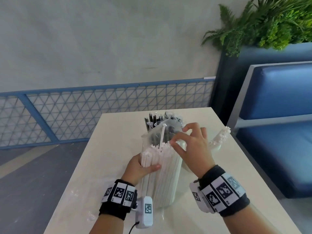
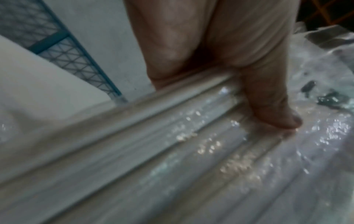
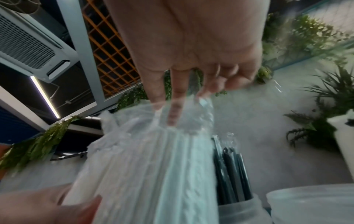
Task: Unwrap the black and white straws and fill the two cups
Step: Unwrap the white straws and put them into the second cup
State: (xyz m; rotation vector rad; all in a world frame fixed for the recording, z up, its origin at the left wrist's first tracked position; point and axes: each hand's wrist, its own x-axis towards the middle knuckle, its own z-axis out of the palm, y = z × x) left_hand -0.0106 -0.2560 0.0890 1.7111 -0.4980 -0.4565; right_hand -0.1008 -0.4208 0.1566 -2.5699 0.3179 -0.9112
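Note:
A thick bundle of white straws point(image 1: 162, 174) in a clear plastic wrap point(image 3: 184, 119) stands upright on the table point(image 1: 94, 166). My left hand point(image 1: 145, 166) grips its side, thumb point(image 2: 275, 112) pressed on the wrap. At the bundle's top my right hand point(image 1: 178, 136) pinches the loose wrap, its fingers point(image 3: 176, 103) partly seen through the plastic. One white straw point(image 1: 162, 134) sticks up above the rest. Behind the bundle, wrapped black straws point(image 1: 154, 120) stand in a translucent cup point(image 3: 239, 212). To the right, a second cup point(image 1: 217, 146) holds leaning white straws point(image 1: 219, 136).
Bits of clear wrapper point(image 1: 91, 217) lie near the table's front left. A blue bench point(image 1: 278, 132) stands close on the right, with a planter of greenery point(image 1: 270, 22) behind it. A blue mesh railing point(image 1: 76, 108) runs along the far left.

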